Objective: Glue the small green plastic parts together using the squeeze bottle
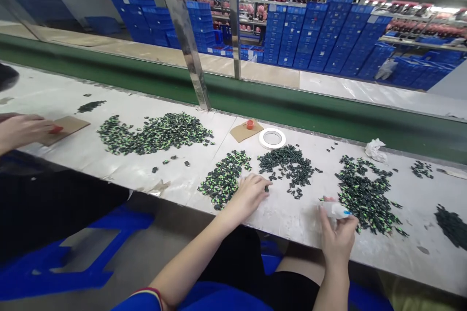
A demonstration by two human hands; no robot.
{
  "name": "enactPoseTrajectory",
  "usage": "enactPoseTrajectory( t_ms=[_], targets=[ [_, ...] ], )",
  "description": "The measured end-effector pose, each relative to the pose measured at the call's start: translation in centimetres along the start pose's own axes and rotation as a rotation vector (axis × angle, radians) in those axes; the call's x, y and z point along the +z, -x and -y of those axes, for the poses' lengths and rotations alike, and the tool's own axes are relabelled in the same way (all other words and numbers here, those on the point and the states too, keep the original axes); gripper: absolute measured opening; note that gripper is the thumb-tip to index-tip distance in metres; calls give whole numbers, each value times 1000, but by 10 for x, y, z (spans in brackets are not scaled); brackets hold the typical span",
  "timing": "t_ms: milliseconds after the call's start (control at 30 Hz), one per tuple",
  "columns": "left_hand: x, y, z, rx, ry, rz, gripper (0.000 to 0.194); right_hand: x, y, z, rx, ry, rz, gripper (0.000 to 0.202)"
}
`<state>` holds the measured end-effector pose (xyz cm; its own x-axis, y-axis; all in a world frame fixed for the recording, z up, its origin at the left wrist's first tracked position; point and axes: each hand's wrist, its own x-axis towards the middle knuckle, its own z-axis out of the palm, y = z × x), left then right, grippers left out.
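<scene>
My left hand (252,191) rests low over the white table, its fingertips closed on a small dark piece (266,188). To its left lies a pile of black and green pieces (225,177); a pile of dark pieces (286,159) is just beyond it. My right hand (337,235) is wrapped round a small white bottle (332,209) with a blue tip, held tilted beside another black and green pile (367,194). A reddish bit shows behind the bottle, too small to make out.
A roll of white tape (272,139) and cardboard with a red cap (250,124) lie beyond my hands. Crumpled tissue (376,150) is at the back right. Another person's hand (25,131) works at the far left. A metal post (189,53) rises at the table's back edge.
</scene>
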<state>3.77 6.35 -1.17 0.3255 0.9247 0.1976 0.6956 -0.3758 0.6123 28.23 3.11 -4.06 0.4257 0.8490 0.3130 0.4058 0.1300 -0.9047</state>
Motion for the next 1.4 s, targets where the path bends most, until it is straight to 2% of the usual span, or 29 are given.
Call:
enactPoseTrajectory(
  t_ms=[100,200,300,400,533,667,767,900,967,1067,1200,1400],
  targets=[
    [21,9,-9,11,84,33,27,0,13,0,129,-177,-8,46],
    [33,16,-10,-42,91,15,26,1,25,2,141,-238,-52,40],
    [33,20,-6,-25,115,23,27,5,32,5,165,-337,-108,36],
    [27,20,-1,78,119,31,25,10,33,10,263,-497,-186,34],
    [24,16,-1,224,-12,48,22,15,29,18,346,-587,-267,33],
    [27,13,-5,235,-110,35,22,17,28,24,359,-609,-279,33],
    [33,14,-5,145,30,-4,18,18,30,23,339,-587,-305,32],
    [41,19,-3,-19,265,-57,8,21,36,24,321,-449,-301,32],
    [44,22,-1,-72,240,-113,4,24,39,27,317,-363,-266,33],
    [45,27,3,-89,182,-170,12,30,41,35,314,-241,-197,37],
    [43,30,5,-91,214,-166,25,37,40,40,290,-137,-124,39],
    [44,32,4,-129,222,-183,17,40,38,41,257,-37,-79,38]
  ],
)
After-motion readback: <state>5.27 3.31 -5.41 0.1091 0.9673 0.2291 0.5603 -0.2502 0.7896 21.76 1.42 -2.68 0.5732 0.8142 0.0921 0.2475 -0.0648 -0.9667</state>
